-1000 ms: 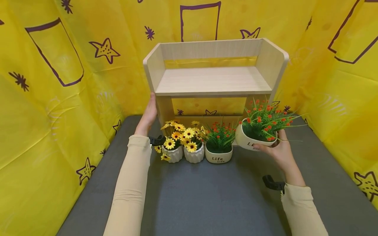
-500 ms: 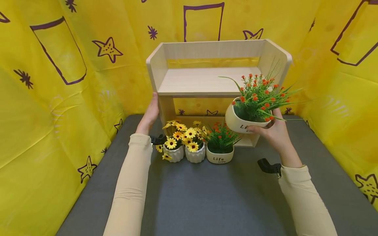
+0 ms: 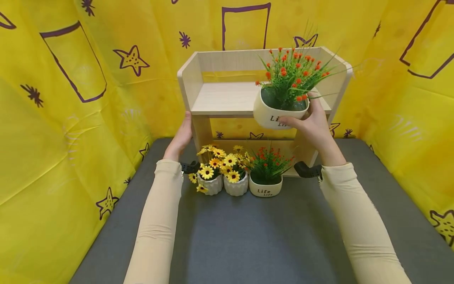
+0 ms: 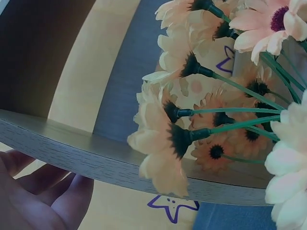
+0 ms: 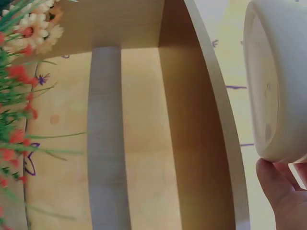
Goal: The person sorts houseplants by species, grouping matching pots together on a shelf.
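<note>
A cream pot (image 3: 264, 112), smooth-walled and rounded, is held in the air in front of the shelf (image 3: 227, 98), right of the middle of its upper board. It is filled with thin green blades and sprigs tipped with small orange-red blooms, and a few long blades are spread out to the right. On its front, dark lettering is printed: "Li" can be read in the larger line before the rest is covered by the thumb, and a smaller line below is partly hidden. A pale oval base is shown by the right wrist view.

The pot is gripped by the right hand (image 3: 313, 124), with the thumb laid across the front and the other fingers mostly hidden behind. The left hand (image 3: 180, 138) is rested against the outer left side of the shelf, its fingers extended and nothing held in them.

On the tabletop (image 3: 248, 240), a row is formed before the shelf: two fluted white pots (image 3: 236, 187) of yellow and orange daisies (image 3: 230, 161), then a cream planter (image 3: 265, 190) with red blooms. On that planter "Life" can be read twice, large above and small below. The yellow curtain (image 3: 124, 90) behind is marked with purple starfish outlines.
</note>
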A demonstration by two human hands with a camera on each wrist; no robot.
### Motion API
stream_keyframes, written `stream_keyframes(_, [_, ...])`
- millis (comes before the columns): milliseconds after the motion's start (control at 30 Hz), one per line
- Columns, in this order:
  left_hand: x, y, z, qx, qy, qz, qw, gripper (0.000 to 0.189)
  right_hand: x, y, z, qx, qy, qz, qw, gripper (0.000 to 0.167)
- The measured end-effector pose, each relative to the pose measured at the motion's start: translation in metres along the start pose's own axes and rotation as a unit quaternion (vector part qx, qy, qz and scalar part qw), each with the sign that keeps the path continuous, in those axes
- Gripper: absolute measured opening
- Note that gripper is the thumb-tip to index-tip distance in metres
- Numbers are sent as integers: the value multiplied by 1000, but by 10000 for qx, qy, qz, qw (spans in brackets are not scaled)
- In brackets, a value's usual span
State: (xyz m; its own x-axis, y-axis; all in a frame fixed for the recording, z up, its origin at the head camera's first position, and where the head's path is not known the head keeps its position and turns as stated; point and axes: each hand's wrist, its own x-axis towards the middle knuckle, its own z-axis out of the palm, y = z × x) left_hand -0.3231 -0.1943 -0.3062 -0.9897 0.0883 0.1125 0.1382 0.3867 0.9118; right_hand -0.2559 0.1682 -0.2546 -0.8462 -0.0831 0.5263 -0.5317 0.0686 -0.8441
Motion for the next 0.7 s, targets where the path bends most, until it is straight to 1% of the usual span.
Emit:
stream_keyframes(100, [-1,1,-1,18,-37,19,10000,80,15,-3,5,-617,-19,105,9980,76])
stream_keyframes(200, [-2,2,-1,31,-57,22,10000,78,30,-5,10,-922,20,201,9955,77])
stream_keyframes(300, [-2,4,-1,114,-91,20,9999,77,42,-6,15,-979,15,268,9948,76])
stream_keyframes(433, [-2,5,-1,125,-129,-31,9998,79,57,-9,23,-820,-35,405,9958,79])
stream_keyframes(567, [-2,5,-1,32,-227,-37,9997,76,70,-12,30,-557,-130,650,9962,81])
stream_keyframes(700, [-3,4,-2,-124,-320,-117,9993,69,80,-12,40,-514,-263,797,9951,80])
